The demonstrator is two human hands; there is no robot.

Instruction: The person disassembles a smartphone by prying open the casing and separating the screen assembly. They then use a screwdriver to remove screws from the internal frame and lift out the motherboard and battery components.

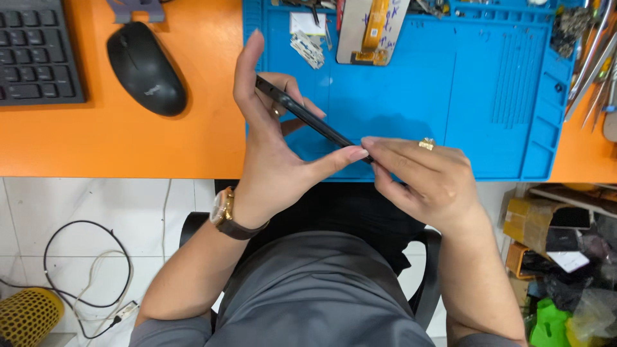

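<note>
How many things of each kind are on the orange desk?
Phone, in the left hand and right hand: 1
Mouse: 1
Keyboard: 1
Blue mat: 1
Total: 4

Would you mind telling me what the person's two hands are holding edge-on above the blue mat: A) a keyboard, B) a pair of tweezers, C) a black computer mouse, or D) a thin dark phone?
D: the left hand and the right hand grip opposite ends of a thin dark phone, seen edge-on over the blue mat, while the mouse lies untouched on the orange desk.
</note>
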